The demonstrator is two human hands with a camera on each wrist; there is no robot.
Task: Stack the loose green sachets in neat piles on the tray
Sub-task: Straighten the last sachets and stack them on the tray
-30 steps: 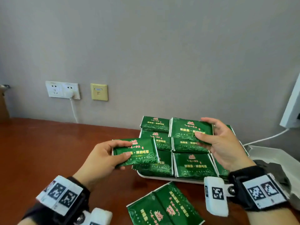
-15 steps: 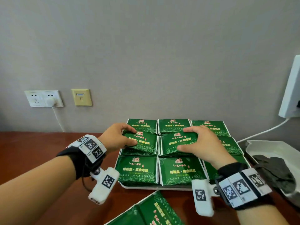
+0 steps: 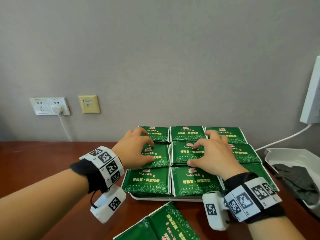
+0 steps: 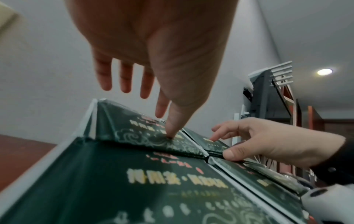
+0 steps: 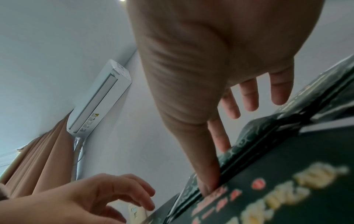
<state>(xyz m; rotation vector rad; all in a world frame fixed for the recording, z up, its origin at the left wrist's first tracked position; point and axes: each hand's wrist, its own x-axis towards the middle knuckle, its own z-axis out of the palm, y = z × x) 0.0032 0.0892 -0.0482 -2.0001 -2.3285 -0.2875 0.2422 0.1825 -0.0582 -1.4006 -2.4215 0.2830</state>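
Green sachets lie in piles, three rows by three, on a white tray. My left hand hovers over the middle-left pile, thumb pressing its top sachet and fingers spread above it. My right hand arches over the centre pile. Its thumb sits against the pile's near edge and its fingertips touch the top. Neither hand is curled round a sachet. Loose sachets lie on the table in front of the tray.
A white container holding a dark cloth stands right of the tray. A white cable runs to a white device on the wall. Wall sockets are at the back left above the brown table.
A second ago each hand held a sachet above the tray. Both sachets now lie on the middle piles, and the hands have let go and rest on them.
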